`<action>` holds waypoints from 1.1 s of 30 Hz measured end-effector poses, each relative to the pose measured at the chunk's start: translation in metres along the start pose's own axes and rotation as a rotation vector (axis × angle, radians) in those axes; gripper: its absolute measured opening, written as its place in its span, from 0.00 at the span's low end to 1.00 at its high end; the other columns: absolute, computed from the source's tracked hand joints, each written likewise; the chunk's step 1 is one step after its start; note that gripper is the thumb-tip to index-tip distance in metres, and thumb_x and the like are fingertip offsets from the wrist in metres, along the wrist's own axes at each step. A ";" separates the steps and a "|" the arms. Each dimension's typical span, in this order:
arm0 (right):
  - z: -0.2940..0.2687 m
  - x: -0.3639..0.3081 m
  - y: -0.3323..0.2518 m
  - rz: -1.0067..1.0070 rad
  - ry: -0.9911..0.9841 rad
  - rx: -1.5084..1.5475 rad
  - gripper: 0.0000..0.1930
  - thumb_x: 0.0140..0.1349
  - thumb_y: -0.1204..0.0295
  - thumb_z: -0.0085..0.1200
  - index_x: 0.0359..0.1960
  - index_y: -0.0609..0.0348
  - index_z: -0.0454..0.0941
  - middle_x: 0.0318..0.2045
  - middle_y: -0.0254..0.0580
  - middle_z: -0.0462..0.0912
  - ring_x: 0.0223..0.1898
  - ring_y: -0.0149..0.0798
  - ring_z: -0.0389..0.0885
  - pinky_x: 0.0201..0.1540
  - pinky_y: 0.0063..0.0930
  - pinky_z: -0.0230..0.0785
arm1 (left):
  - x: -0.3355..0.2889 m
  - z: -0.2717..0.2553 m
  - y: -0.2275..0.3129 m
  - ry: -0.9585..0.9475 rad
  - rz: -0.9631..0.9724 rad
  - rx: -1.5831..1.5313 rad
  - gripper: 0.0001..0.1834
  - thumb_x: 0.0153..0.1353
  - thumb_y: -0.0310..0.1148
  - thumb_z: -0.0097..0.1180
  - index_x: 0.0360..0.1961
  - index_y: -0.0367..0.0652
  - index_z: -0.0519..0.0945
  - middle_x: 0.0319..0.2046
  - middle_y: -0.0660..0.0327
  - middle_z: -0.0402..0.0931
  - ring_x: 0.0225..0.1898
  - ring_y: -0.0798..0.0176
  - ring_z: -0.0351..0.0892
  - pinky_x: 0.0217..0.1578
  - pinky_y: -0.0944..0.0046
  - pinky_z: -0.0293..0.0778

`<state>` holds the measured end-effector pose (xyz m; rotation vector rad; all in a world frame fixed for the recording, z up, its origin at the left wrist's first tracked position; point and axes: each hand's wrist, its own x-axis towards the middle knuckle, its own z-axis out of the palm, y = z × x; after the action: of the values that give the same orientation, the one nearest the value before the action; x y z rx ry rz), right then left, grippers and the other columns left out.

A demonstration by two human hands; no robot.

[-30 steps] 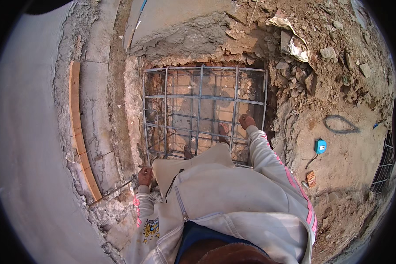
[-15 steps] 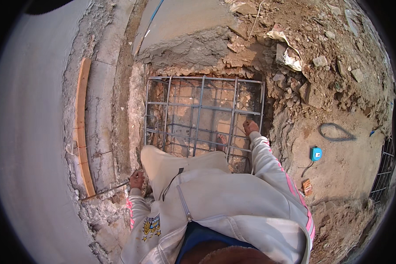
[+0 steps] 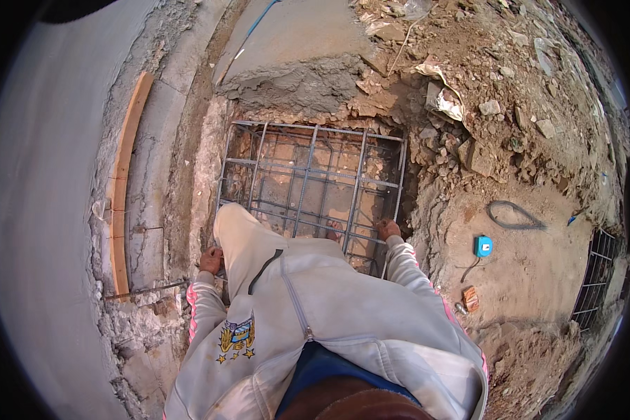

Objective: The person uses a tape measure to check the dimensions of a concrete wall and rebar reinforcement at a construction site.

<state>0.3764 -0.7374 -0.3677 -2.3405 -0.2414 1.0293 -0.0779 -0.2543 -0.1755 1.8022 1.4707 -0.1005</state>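
Observation:
A rebar cage (image 3: 302, 183) of grey bars tied in a grid lies in a rectangular pit in front of me. My right hand (image 3: 387, 228) is at its near right part, fingers curled round a bar. Left of my bent knee, my left hand (image 3: 211, 260) is closed near the cage's left side; my leg and the fingers hide what it grips, if anything. A thin steel rod (image 3: 162, 288) sticks out of the rough concrete a little to the left of that hand. Part of a foot (image 3: 334, 230) shows through the grid.
A long wooden strip (image 3: 121, 189) lies on the concrete ledge at left, beside smooth grey concrete (image 3: 42, 210). To the right are a blue tape measure (image 3: 483, 246), a wire coil (image 3: 515, 215), a brick piece (image 3: 471, 299) and another bar grid (image 3: 595, 273). Rubble (image 3: 490, 140) is heaped at far right.
My left hand has moved up beside my knee, away from the rod's end. My right hand has shifted slightly down and left with the cage's bar. The view has shifted a little.

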 end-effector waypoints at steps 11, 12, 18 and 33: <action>0.004 0.007 0.000 0.024 -0.008 -0.093 0.24 0.59 0.56 0.54 0.52 0.57 0.83 0.49 0.62 0.83 0.54 0.62 0.81 0.57 0.49 0.73 | -0.043 -0.019 -0.033 0.103 -0.166 -0.441 0.17 0.73 0.44 0.48 0.45 0.43 0.83 0.31 0.59 0.84 0.26 0.66 0.81 0.23 0.64 0.77; -0.002 0.010 -0.005 -0.024 0.013 -0.121 0.23 0.60 0.56 0.54 0.51 0.57 0.83 0.49 0.61 0.83 0.53 0.61 0.81 0.57 0.49 0.73 | -0.047 -0.012 -0.036 0.126 -0.170 -0.445 0.20 0.74 0.46 0.45 0.48 0.43 0.83 0.34 0.60 0.85 0.30 0.64 0.83 0.29 0.63 0.80; -0.003 0.029 -0.001 -0.135 -0.033 -0.091 0.20 0.59 0.57 0.58 0.46 0.59 0.84 0.39 0.53 0.88 0.42 0.51 0.87 0.46 0.40 0.77 | -0.095 0.013 -0.035 0.042 -0.081 -0.177 0.23 0.76 0.45 0.38 0.48 0.40 0.81 0.43 0.48 0.83 0.46 0.50 0.82 0.48 0.53 0.75; 0.041 0.045 0.062 -0.149 -0.088 -0.050 0.10 0.59 0.62 0.58 0.35 0.54 0.82 0.24 0.39 0.81 0.25 0.38 0.82 0.27 0.34 0.74 | -0.064 0.032 -0.126 0.106 0.131 -0.063 0.16 0.69 0.42 0.50 0.45 0.45 0.84 0.38 0.54 0.86 0.34 0.57 0.85 0.38 0.58 0.78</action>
<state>0.3737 -0.7543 -0.4533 -2.2844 -0.4733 1.0643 -0.1942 -0.3232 -0.2294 1.8711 1.4077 0.1073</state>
